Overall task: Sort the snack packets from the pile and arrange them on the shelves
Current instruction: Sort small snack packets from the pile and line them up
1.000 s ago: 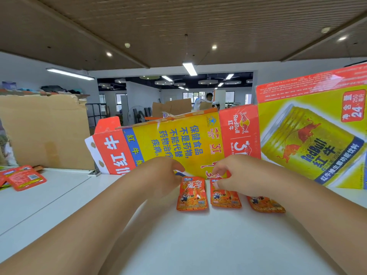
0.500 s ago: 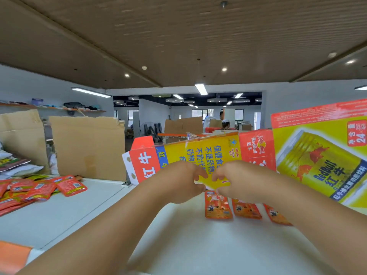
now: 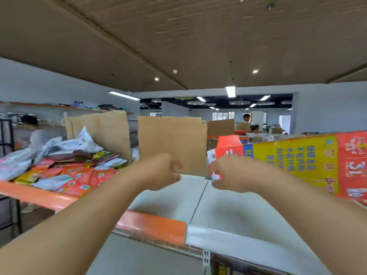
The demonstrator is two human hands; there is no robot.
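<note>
Single head cam, wide-angle, facing fwd at shelf height, close to its front edge

- The snack packets in the pile are mostly red and orange with small white label patches; a few are yellow (the print is too blurred to read).
- White and pale grey bags lie on top, next to a dark brown packet.
- The shelf board is white; its front beam is bright orange, turning white further right.
- The printed carton is yellow with blue characters, a blue stripe, and red panels bearing white figures.
- The cardboard sheets are plain brown.
- The board overhead is brown with a fine grain.
</note>
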